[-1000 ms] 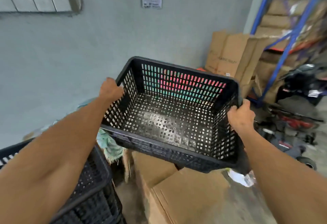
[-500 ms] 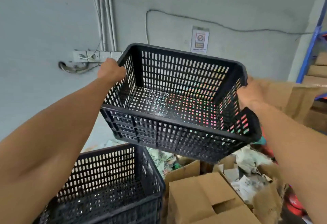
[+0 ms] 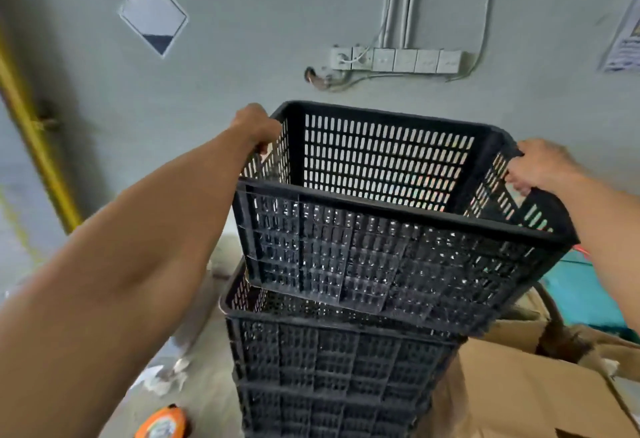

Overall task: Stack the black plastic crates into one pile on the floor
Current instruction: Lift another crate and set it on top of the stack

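Observation:
I hold a black perforated plastic crate in the air, tilted with its near side down. My left hand grips its left rim and my right hand grips its right rim. Directly below it stands a pile of black crates on the floor. The held crate's lower near edge overlaps the top of the pile; whether they touch I cannot tell. The held crate is empty.
Brown cardboard boxes lie right of the pile. An orange tape measure lies on the floor at the lower left. A grey wall with sockets is straight ahead, a yellow post at left.
The crate in both hands has swung left, from above the cardboard boxes to above the pile of crates. The view has turned left with it.

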### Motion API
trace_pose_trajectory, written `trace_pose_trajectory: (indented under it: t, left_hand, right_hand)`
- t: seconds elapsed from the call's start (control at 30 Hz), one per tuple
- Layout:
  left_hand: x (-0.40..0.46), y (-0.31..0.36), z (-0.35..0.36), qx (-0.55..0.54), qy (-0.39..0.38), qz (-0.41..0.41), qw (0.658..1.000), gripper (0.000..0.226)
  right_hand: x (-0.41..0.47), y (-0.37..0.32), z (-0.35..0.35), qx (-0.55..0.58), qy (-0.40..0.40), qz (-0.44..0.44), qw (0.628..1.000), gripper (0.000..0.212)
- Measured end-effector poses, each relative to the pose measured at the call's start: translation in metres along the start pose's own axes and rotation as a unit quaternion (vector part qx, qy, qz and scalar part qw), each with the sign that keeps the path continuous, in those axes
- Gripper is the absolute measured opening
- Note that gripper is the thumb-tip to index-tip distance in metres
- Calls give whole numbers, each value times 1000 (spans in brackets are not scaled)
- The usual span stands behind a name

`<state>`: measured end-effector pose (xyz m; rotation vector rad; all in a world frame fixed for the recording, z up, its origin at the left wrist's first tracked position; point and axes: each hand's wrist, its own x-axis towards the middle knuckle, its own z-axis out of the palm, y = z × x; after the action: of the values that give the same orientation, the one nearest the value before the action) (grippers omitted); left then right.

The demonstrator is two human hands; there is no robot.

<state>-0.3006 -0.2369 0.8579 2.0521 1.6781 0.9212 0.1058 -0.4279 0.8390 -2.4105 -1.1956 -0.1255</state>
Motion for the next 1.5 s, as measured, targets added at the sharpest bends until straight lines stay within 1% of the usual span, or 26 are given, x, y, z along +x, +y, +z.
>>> trace_pose_trajectory:
  t: [0.13,0.27,0.4,0.53,0.63,0.7,0.8,0.93,1.07,1.13,1.2,1.27,1.4,1.5]
  left_hand:
    - [-7,-36,2,20,-10,-42,999,11]
    - [-9,-50,2,34,-8,-62,997,11]
    - [-7,-54,0,63,-11,-65,996,12]
    - [-5,-55,-1,96,-4,-58,994,11]
    - [-3,-56,2,101,1,-53,993,9]
    - [-1,-56,6,102,8,-42,994,13]
    - [2,-57,11,123,-3,-17,992,17]
    - [5,-63,12,186,-54,19,981,11]
    - [8,-64,12,212,-80,39,973,13]
    - [10,-63,12,220,-81,37,971,9]
    - [10,-61,12,227,-77,38,970,4]
    - [9,-58,13,232,-80,35,969,5]
    - [7,-54,18,245,-97,24,964,14]
    - [11,-60,20,240,-79,34,967,16]
  right_hand:
    - [11,-18,28,11,-31,-18,999,13]
    - [19,-29,39,51,-52,-22,997,17]
    - [20,-39,44,66,-56,-19,996,15]
    - [23,-39,50,107,-115,0,988,16]
    - [25,-34,49,117,-138,16,983,16]
    - [24,-32,47,120,-158,24,980,21]
    - [17,-31,44,105,-167,28,980,24]
    - [5,-36,40,63,-131,29,989,23]
    - [-8,-45,37,23,-124,37,991,18]
    - [-9,-48,35,-15,-142,31,989,21]
    - [-7,-49,33,-17,-178,36,983,19]
    - [-6,-48,30,-45,-191,38,980,19]
    - [-4,-49,35,-98,-151,11,984,20]
    - [0,-51,42,-117,-137,2,984,23]
